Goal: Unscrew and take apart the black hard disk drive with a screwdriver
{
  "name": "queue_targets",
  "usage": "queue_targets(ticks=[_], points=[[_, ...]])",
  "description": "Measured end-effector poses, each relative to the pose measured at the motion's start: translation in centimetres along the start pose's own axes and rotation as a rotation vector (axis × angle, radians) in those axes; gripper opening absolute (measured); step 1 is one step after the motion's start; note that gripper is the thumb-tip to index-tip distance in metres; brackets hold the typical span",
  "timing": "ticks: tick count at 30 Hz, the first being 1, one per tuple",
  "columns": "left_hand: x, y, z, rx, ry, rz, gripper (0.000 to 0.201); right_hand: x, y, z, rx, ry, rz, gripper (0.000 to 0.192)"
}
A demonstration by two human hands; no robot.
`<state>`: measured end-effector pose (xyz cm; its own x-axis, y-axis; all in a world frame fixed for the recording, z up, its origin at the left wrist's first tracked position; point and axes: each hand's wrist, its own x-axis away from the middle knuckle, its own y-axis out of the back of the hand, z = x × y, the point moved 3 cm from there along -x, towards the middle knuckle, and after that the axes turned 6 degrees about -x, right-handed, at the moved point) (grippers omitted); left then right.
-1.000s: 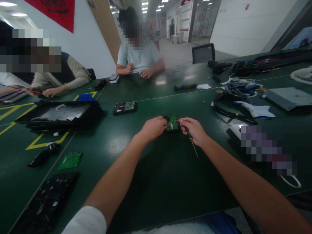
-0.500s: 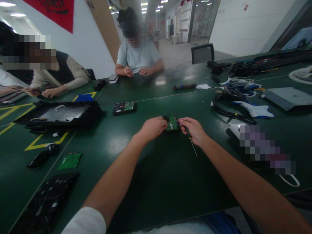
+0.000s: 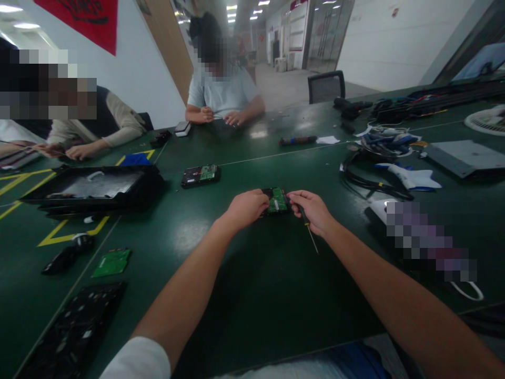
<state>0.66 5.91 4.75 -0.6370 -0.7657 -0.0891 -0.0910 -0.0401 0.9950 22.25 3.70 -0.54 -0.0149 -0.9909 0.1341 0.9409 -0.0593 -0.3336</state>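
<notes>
While right grip [image 3: 311, 209] holds screwdriver [image 3: 306, 223], tray [image 3: 87, 199] contains strip [image 3: 93, 174].

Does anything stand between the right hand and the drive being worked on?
Nothing visible does: the right hand is at the right end of the drive, though contact is unclear. The screwdriver it holds points away from the drive.

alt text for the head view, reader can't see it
A person's left hand touches a small black device with a green circuit board on a dark green table, while the right hand, at the device's right edge, holds a screwdriver pointing back toward the wearer. A similar device lies farther off; a co-worker sits across the table.
</notes>
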Motion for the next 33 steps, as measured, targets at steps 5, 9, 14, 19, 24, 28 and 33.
queue_targets(ticks=[5, 9, 14, 19, 24, 28, 33], points=[[-0.06, -0.03, -0.28, -0.001, 0.003, 0.012, 0.026, 0.12, -0.07, 0.07, 0.010, 0.001, -0.002, 0.020], [0.00, 0.23, -0.39, -0.009, 0.009, 0.006, 0.025, 0.08, -0.04, 0.05, 0.005, 0.003, -0.001, 0.022], [0.05, 0.27, -0.27, 0.016, 0.009, 0.005, 0.024, 0.05, -0.04, 0.02, 0.006, 0.000, -0.001, 0.022], [0.02, 0.05, 0.13, 0.019, -0.002, 0.006, 0.027, 0.13, -0.15, 0.11, 0.000, -0.001, -0.010, 0.021], [0.03, 0.04, 0.48, 0.022, -0.023, 0.019, 0.027, 0.21, -0.18, 0.18, 0.008, -0.001, -0.011, 0.021], [0.04, 0.12, 0.48, 0.018, -0.033, 0.022, 0.027, 0.26, -0.21, 0.21, 0.012, -0.002, -0.011, 0.021], [0.07, 0.21, 0.20, 0.014, -0.020, 0.019, 0.025, 0.27, -0.25, 0.18, 0.005, 0.000, -0.010, 0.020]])
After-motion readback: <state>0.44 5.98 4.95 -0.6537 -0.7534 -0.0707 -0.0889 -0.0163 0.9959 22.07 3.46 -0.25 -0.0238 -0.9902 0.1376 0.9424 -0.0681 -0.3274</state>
